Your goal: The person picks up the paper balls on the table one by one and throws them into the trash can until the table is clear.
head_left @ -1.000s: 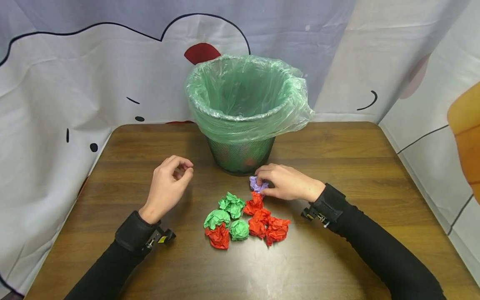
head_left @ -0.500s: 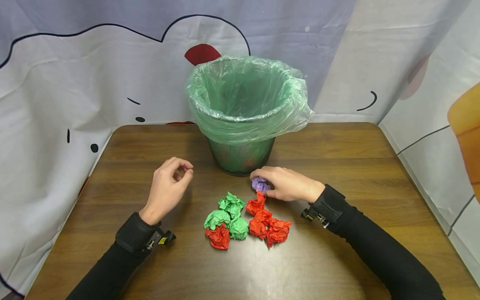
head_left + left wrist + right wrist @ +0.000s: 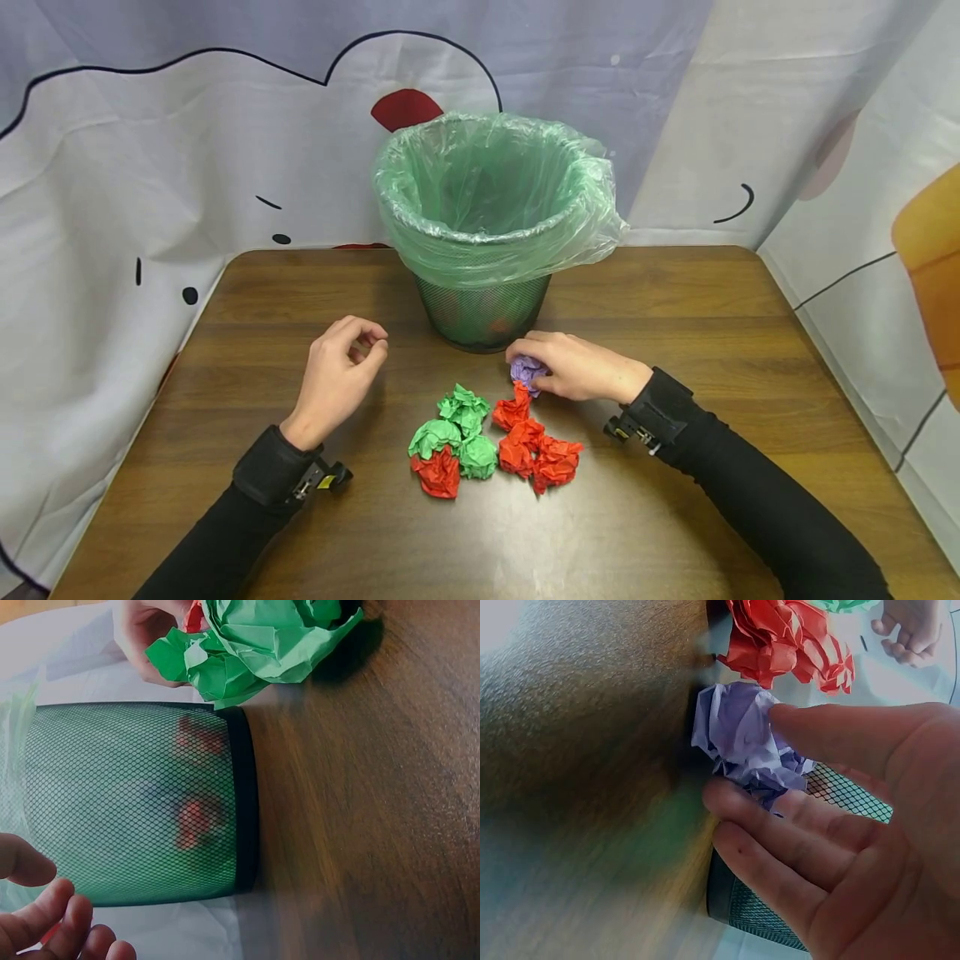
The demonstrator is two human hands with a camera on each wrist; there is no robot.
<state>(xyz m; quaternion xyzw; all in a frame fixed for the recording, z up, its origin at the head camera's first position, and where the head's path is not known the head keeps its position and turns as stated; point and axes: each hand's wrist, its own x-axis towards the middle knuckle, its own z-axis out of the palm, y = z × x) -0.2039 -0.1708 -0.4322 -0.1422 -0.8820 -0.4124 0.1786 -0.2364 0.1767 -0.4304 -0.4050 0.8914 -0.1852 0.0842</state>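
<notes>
My right hand (image 3: 573,365) holds a crumpled purple paper ball (image 3: 528,372) at the foot of the bin. In the right wrist view the thumb lies on one side of the purple ball (image 3: 739,731) and the curled fingers on the other. A crumpled red paper ball (image 3: 513,408) lies right beside it, toward the person. My left hand (image 3: 337,371) hovers over the table to the left, fingers loosely curled and holding nothing. Between the hands lie several crumpled green paper balls (image 3: 463,410) and red paper balls (image 3: 557,463).
A mesh bin (image 3: 480,312) with a green plastic liner (image 3: 487,258) stands at the back of the wooden table (image 3: 675,308). Reddish shapes show through its mesh in the left wrist view. A patterned cloth (image 3: 225,150) hangs behind the table.
The right hand's fingers have closed around the purple ball, which has shifted slightly right. The nearest red ball and one green ball have moved a little. The left hand stays about still.
</notes>
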